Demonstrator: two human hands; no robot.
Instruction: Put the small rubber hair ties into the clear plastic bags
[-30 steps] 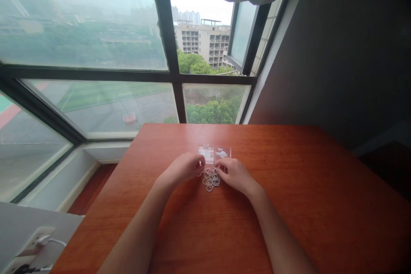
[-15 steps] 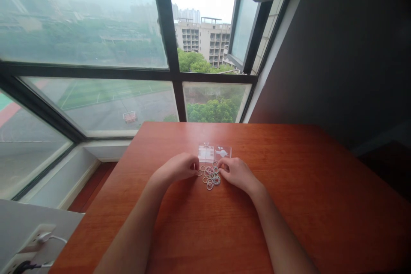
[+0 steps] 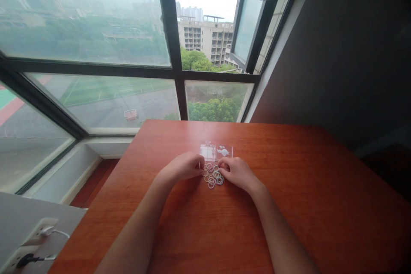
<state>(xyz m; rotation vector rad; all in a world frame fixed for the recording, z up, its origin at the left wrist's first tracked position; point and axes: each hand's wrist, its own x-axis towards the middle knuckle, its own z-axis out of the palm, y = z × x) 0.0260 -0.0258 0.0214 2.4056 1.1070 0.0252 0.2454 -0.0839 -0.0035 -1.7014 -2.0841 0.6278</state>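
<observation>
Small pastel hair ties (image 3: 211,183), ring-shaped, lie in a loose heap on the table. My left hand (image 3: 188,166) is at the heap's left side, thumb and fingers closed at the tips on an outer hair tie (image 3: 205,173). From the right, my right hand (image 3: 236,172) reaches in with curled fingers, its tips against the heap's upper right edge. What those right fingertips hold, if anything, is too small to make out. Just behind the heap sits a clear plastic box (image 3: 207,151), its transparent lid (image 3: 224,151) with a white print lying open to the right.
The reddish-brown wooden table (image 3: 205,231) stands against a large dark-framed window (image 3: 178,47), one pane swung outward. A dark wall (image 3: 321,64) rises at the right. At lower left, plugs with cords sit in a wall socket (image 3: 40,231).
My left hand has moved slightly right, closer to the heap, and the outer hair tie at its fingertips has shifted inward. My right hand stays nearly still. The view has shifted a little.
</observation>
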